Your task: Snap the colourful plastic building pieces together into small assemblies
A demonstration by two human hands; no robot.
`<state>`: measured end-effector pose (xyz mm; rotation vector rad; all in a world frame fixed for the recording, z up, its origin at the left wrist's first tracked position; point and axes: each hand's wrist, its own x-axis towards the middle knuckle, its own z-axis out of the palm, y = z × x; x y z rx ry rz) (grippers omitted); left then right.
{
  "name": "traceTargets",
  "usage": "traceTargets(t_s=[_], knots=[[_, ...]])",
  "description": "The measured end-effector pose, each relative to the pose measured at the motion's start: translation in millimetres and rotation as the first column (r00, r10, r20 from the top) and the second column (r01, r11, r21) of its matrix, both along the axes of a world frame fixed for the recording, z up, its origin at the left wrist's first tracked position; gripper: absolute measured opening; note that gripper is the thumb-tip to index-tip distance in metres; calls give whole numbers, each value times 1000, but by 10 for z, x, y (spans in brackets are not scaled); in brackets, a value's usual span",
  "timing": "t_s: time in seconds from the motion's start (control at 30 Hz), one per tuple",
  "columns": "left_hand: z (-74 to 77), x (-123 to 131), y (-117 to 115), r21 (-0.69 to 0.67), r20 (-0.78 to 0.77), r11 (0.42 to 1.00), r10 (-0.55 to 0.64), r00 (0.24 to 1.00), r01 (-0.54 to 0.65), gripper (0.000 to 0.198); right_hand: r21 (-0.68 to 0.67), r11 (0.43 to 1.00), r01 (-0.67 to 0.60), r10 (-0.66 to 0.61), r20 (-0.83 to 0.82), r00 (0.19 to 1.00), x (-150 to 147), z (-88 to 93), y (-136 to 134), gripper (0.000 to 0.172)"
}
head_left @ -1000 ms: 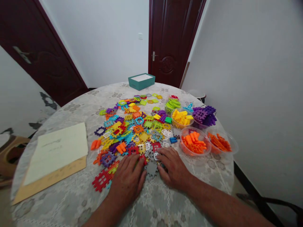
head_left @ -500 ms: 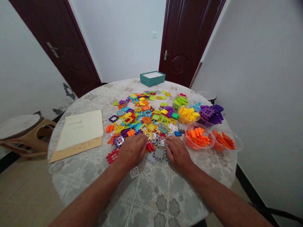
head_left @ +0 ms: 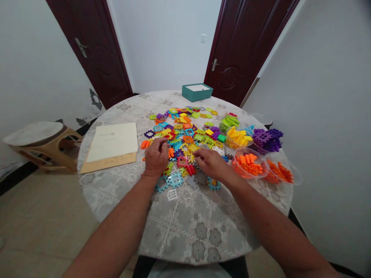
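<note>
Many flat plastic building pieces in mixed colours lie heaped on the table. My left hand is over the heap's left side, fingers curled; what they hold, if anything, is hidden. At the heap's right side my right hand reaches in, fingers stretched leftward, thumb slightly apart, with nothing visible in them. Between the hands are a pink window-like piece and red pegs. Light blue square pieces sit just nearer me, and a white window frame lies apart in front.
Clear tubs on the right hold yellow pieces, orange pieces and purple pieces. Paper sheets lie at the left. A teal box stands at the far edge of the round table. A stool is beyond the left edge.
Both hands have drawn back from the near middle of the heap and moved farther forward. Light blue pieces and the pink piece now show near the front. The view has shifted.
</note>
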<state>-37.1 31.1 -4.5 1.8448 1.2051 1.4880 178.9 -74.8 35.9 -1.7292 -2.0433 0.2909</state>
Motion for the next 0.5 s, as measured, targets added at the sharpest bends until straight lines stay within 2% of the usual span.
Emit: traceTargets(t_s=[0.13,0.27,0.37,0.5], knots=[[20,-58,0,-23,7,1000,7,1000,-7,23,20,1000,-2,-2,160,987,-322,-142,162,37],[109,-118,15,-64,55,997,40,998,-37,25,5,1000,21,-22,196,980,-442,-324,171,33],[168,-145,16,-120,163,993,15,986,5,23,73,996,50,-53,43,998,-375,-414,171,32],[218,-134,10,-211,282,952,-156,947,220,23,158,984,87,-47,-245,968,-264,-489,197,14]])
